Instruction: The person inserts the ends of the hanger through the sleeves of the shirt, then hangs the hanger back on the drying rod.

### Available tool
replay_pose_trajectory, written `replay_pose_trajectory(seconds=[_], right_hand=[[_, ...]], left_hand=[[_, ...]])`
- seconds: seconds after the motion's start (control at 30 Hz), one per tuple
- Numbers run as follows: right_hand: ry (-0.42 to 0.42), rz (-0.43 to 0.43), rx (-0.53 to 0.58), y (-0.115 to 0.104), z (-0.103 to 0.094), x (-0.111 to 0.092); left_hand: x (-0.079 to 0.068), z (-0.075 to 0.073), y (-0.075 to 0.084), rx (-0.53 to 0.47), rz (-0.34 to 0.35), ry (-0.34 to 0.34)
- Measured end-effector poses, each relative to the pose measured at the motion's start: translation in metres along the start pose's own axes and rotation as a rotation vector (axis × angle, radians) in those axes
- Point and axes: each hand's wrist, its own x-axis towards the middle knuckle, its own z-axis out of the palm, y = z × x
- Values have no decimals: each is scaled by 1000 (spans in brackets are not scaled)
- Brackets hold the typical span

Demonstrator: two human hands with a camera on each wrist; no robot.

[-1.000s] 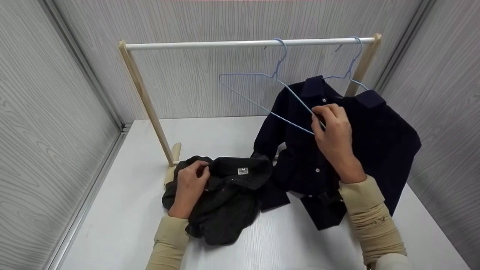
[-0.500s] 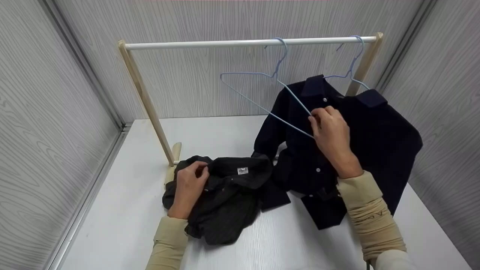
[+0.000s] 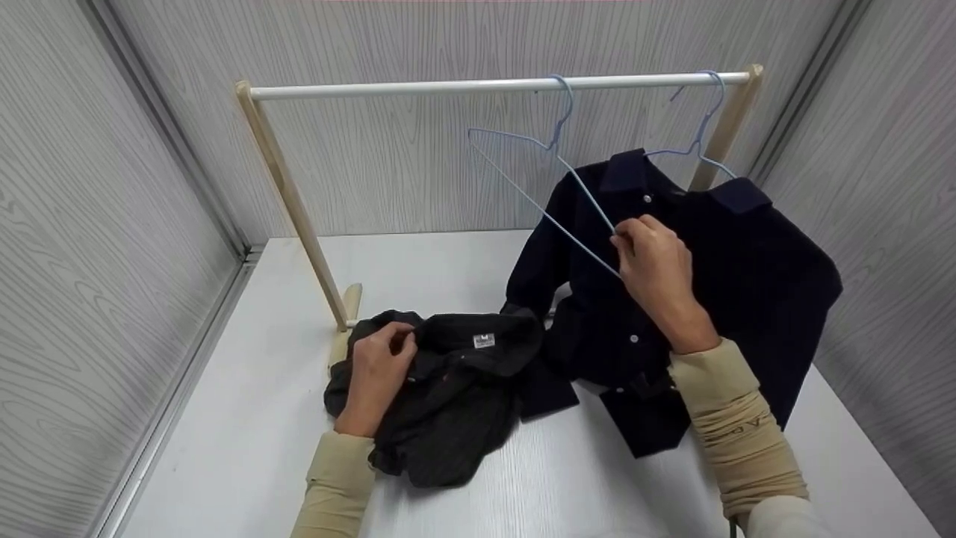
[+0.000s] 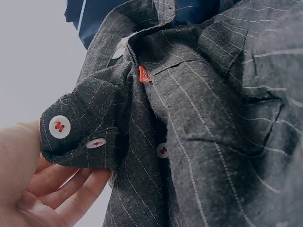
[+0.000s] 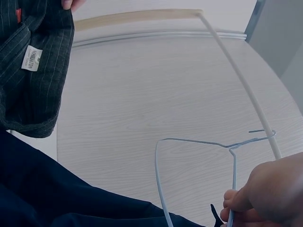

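Observation:
My left hand [image 3: 377, 366] pinches the dark pinstriped shirt [image 3: 463, 441] at the collar edge; its thumb and forefinger meet there. The shirt lies crumpled on the table, neck label [image 3: 484, 341] showing. In the left wrist view, fingers lie behind the collar flap beside a white button [image 4: 59, 126] sewn with red thread. A light blue wire hanger [image 3: 586, 193] hooks over the rail, and my right hand [image 3: 657, 261] pinches its right side near the lower corner, which the hand hides. The right wrist view shows thumb and fingers around the hanger wire [image 5: 234, 170].
A navy shirt [image 3: 736, 276] hangs from a second blue hanger [image 3: 700, 134] at the rack's right end, behind my right hand. The white rail [image 3: 411, 88] runs between wooden posts [image 3: 287, 194]. Grey wood-grain walls [image 3: 388, 164] enclose the white table [image 3: 246, 448].
My right hand has moved slightly left and down. The hanger has turned, its left end swinging right and up. My left hand and the pinstriped shirt have stayed in place.

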Motion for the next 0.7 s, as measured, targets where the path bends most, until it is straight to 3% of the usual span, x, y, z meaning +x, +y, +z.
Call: replay_pose_trajectory(seconds=[0.33, 0.7], right_hand=[[-8, 31, 4, 1, 2, 0], [2, 28, 42, 3, -1, 3]], left_hand=[[-1, -1, 2, -4, -16, -9], [0, 3, 0, 15, 31, 20]])
